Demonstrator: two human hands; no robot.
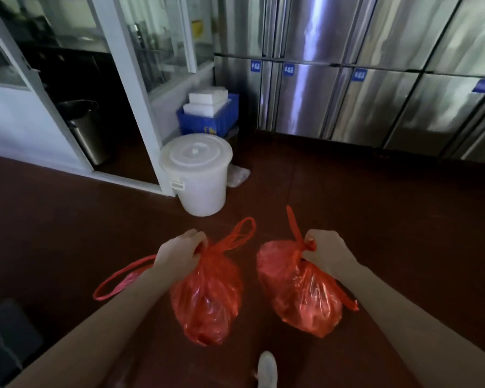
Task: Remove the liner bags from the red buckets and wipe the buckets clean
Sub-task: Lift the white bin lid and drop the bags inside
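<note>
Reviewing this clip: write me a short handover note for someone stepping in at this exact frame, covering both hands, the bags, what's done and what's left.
Left hand: closed on the neck of the left red bag, which hangs full, above the floor.
Right hand: closed on the tied top of the right red bag, also full and hanging.
Surroundings: white lidded bucket ahead on the brown floor, steel fridges behind it.
Done: two liner bags are out and tied.
Left: no red buckets are in view, so whether they have been wiped cannot be told. Dispose of both bags, then go and wipe the buckets.
</note>
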